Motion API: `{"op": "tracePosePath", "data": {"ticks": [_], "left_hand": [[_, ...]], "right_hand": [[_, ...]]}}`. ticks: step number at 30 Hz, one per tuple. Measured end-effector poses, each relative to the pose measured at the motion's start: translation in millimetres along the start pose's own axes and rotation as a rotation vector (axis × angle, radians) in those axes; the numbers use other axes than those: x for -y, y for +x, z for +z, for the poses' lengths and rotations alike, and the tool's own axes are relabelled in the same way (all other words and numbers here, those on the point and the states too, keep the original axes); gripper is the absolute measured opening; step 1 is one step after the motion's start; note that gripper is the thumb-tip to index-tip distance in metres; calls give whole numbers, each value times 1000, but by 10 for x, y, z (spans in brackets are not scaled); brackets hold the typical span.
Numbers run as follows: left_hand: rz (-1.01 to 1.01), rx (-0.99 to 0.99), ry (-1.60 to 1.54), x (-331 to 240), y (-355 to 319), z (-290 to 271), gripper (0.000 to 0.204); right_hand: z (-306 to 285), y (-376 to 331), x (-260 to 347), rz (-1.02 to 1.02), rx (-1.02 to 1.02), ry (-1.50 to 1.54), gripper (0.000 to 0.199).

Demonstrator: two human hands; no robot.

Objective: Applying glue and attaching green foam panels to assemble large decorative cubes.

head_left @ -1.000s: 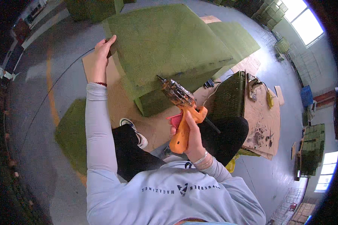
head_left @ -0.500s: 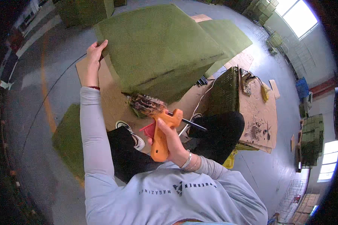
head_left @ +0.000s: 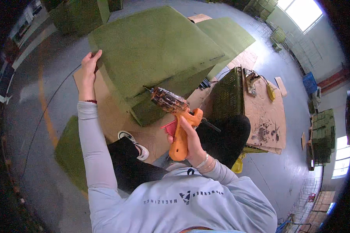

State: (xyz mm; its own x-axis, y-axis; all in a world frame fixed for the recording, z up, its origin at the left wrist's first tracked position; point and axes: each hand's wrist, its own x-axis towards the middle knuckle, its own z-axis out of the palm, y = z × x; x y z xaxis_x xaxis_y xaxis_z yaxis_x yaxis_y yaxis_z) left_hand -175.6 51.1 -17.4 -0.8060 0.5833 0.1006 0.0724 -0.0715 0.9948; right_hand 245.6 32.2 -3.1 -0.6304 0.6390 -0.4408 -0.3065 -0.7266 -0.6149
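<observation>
A: State of each grip?

B: Right hand [head_left: 184, 141] is closed around the orange glue gun [head_left: 175, 120], nozzle aimed up and left of the grip. Left hand [head_left: 88, 70] clamps the edge of the green foam block [head_left: 151, 50], which lies ahead of both grips on cardboard [head_left: 116, 116].

A: Procedure?

B: Hold the block steady with the left grip; likely best to bring the nozzle squarely to the seam and feed evenly.

A: Limits?

B: The nozzle tip is indistinct. Any glue line is not discernible. The knees hide the floor below the gun.
</observation>
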Motion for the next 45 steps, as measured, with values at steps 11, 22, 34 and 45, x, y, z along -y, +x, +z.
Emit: {"op": "tracePosePath", "data": {"ticks": [11, 22, 34, 45], "left_hand": [[15, -17, -3, 26, 57, -84, 27], [74, 10, 15, -17, -14, -58, 23], [90, 48, 63, -34, -13, -56, 28], [46, 15, 92, -58, 1, -14, 25]], "right_hand": [[-332, 329, 650, -277, -174, 94, 24], [-380, 344, 507, -281, -155, 60, 28], [-183, 203, 277, -134, -80, 43, 28], [-826, 755, 1151, -455, -183, 166, 27]]}}
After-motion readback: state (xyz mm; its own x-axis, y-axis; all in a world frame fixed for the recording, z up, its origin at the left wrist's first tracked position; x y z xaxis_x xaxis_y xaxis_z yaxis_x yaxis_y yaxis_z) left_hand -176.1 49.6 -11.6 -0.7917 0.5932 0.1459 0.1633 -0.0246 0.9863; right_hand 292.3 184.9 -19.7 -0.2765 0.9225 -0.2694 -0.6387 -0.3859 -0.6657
